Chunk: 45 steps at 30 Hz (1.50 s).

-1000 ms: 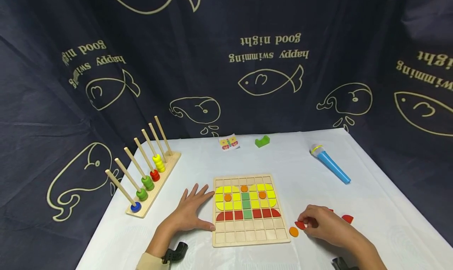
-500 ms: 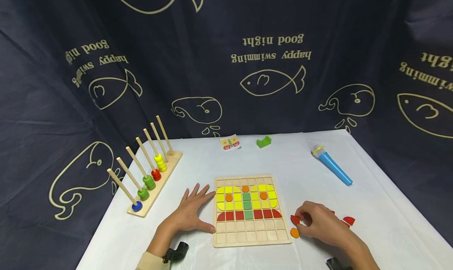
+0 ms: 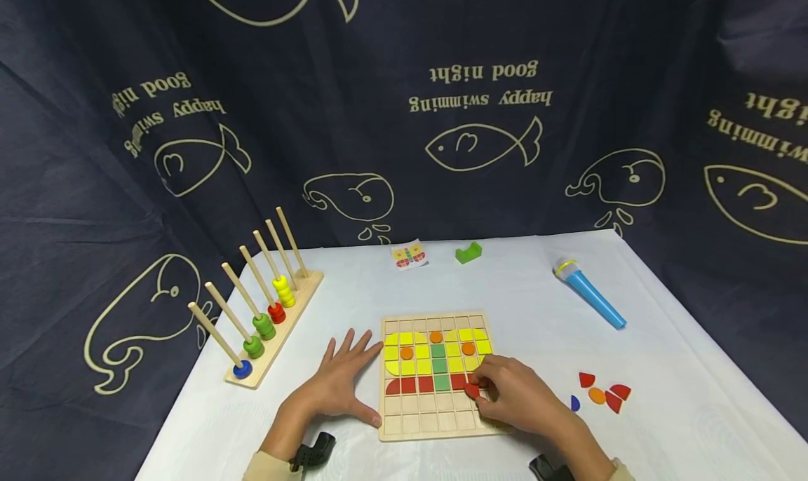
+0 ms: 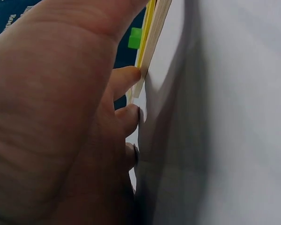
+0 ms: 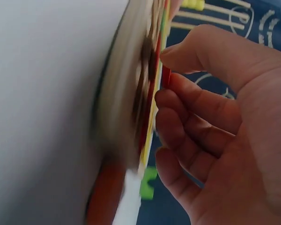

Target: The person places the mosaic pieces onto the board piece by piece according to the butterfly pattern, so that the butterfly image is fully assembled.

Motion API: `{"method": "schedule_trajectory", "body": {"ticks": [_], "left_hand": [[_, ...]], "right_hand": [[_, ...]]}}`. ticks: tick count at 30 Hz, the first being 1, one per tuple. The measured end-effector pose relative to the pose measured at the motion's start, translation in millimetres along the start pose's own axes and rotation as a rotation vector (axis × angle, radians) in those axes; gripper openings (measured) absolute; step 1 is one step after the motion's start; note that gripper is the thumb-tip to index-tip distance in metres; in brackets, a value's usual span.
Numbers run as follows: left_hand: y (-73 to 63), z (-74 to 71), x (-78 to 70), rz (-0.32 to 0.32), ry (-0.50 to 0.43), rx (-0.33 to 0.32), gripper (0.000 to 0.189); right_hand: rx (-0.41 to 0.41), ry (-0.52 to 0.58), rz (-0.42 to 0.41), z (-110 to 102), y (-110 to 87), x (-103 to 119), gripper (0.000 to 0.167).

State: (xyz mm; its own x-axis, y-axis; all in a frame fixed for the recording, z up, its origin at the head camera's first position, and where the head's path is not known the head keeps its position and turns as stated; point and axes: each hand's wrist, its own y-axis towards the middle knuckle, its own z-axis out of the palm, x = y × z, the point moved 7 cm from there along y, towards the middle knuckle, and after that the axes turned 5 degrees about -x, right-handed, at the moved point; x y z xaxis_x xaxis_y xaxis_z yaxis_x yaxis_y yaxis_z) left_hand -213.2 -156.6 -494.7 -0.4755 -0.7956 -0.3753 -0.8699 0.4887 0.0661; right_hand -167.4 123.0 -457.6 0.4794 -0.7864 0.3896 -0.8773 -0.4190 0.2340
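Observation:
A wooden grid board (image 3: 435, 423) lies on the white table, with yellow, red, green and orange tiles forming a butterfly-like pattern. My right hand (image 3: 520, 398) is over its right side, thumb and fingers pinching a red quarter-circle tile (image 3: 472, 390) just below the red row. In the right wrist view that red tile (image 5: 166, 76) shows between thumb and fingertips. My left hand (image 3: 337, 379) lies spread at the board's left edge, thumb and a fingertip touching it. The right hand covers the board's lower right part.
Loose red tiles (image 3: 614, 401), an orange disc (image 3: 596, 395) and a blue half-circle tile (image 3: 575, 403) lie to the right. Behind are a toy microphone (image 3: 593, 295), a green block (image 3: 468, 252) and a butterfly picture card (image 3: 409, 254). A peg abacus (image 3: 278, 341) stands left.
My right hand has carried the red tile leftward from beside the board to over it, uncovering the loose tiles on the right. The left hand has stayed in place.

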Motion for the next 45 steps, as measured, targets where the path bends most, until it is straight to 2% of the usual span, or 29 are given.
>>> {"method": "schedule_trajectory", "body": {"ticks": [11, 17, 23, 32, 45], "left_hand": [[-3.0, 1.8, 3.3, 0.007, -0.007, -0.006, 0.133], [-2.7, 1.3, 3.5, -0.001, -0.009, 0.001, 0.132], [-3.8, 2.1, 5.1, -0.006, -0.008, -0.004, 0.132], [-2.7, 0.3, 4.9, -0.004, -0.011, -0.006, 0.132], [-1.3, -1.2, 2.1, 0.016, -0.011, 0.002, 0.131]], "right_hand": [[-0.029, 0.036, -0.155, 23.6, 26.4, 53.1, 0.015], [-0.021, 0.041, -0.159, 33.1, 35.0, 72.5, 0.012], [0.003, -0.005, -0.157, 45.2, 41.7, 87.0, 0.012], [-0.014, -0.009, -0.171, 52.9, 43.1, 98.8, 0.015], [-0.046, 0.008, -0.19, 54.3, 43.4, 103.6, 0.016]]}}
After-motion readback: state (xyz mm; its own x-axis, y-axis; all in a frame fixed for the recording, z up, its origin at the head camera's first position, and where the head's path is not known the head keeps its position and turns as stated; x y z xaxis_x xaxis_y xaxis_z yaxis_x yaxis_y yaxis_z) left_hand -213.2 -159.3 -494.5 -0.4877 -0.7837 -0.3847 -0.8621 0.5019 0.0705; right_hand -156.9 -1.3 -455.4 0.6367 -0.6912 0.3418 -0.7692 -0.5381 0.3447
